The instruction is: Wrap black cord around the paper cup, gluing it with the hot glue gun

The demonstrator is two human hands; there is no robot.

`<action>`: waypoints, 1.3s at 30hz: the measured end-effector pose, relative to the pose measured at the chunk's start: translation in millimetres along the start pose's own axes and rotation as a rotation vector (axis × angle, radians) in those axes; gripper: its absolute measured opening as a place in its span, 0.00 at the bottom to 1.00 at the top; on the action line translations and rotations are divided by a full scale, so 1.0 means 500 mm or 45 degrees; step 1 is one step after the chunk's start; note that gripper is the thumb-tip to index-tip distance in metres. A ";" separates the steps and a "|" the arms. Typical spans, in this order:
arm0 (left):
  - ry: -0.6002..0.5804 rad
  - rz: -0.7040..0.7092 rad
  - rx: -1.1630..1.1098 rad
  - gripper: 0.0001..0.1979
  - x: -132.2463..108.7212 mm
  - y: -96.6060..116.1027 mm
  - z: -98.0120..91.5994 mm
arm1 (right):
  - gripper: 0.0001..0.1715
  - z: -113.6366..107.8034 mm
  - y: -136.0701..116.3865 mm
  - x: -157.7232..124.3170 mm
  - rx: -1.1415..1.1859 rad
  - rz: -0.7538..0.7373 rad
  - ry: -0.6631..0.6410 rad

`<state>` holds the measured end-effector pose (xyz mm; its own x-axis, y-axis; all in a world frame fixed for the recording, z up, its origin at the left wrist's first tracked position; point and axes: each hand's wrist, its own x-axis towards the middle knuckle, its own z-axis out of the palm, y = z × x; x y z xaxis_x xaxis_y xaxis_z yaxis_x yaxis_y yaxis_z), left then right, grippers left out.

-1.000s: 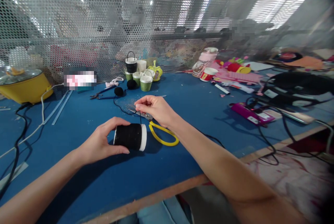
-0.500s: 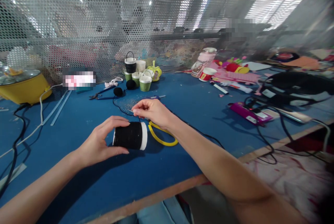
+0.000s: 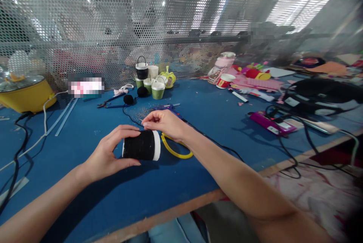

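Observation:
My left hand (image 3: 109,152) is wrapped round a paper cup (image 3: 141,145) covered in black yarn, with a white rim. The cup lies on its side, its rim facing right. Just above the cup, my right hand (image 3: 164,122) is closed in a pinch. A thin, pale, needle-like tip (image 3: 141,121) pokes out of its fingers. From a small black ball of yarn (image 3: 128,99) a black strand (image 3: 128,115) runs towards these fingers; its end there is hidden. Yellow-handled scissors (image 3: 177,154) lie beneath my right wrist, their blades out of sight.
Small yarn-covered cups (image 3: 157,88) stand at the back by the perforated screen (image 3: 113,27). Pliers (image 3: 112,105) and a blue glue gun (image 3: 170,109) lie behind my hands. A yellow pot (image 3: 28,95) stands left; a purple power strip (image 3: 270,124) with cables lies right.
My right hand has shifted slightly, and more of the blue glue gun shows behind it. The cup has turned a little in my left hand, which otherwise keeps its place.

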<state>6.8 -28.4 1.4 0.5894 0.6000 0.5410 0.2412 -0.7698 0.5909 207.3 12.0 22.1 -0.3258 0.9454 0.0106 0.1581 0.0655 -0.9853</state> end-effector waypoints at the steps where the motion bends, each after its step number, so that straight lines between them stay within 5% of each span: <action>1: 0.001 0.000 -0.003 0.25 0.000 0.000 0.000 | 0.03 0.000 0.000 0.001 -0.003 0.003 -0.004; 30: 0.083 0.011 -0.100 0.25 -0.002 -0.009 0.010 | 0.04 0.003 0.010 0.009 0.038 0.054 -0.054; 35: 0.125 0.007 -0.114 0.25 0.000 -0.013 0.011 | 0.04 0.002 0.010 0.013 -0.165 0.017 -0.007; 39: 0.195 -0.037 -0.068 0.24 0.001 -0.019 0.010 | 0.09 -0.015 -0.021 0.001 -0.514 -0.061 0.197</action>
<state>8.7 -21.8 -7.3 0.4572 0.6511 0.6058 0.2128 -0.7414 0.6364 212.3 14.3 33.8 -0.2030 0.9730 0.1100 0.5081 0.2007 -0.8376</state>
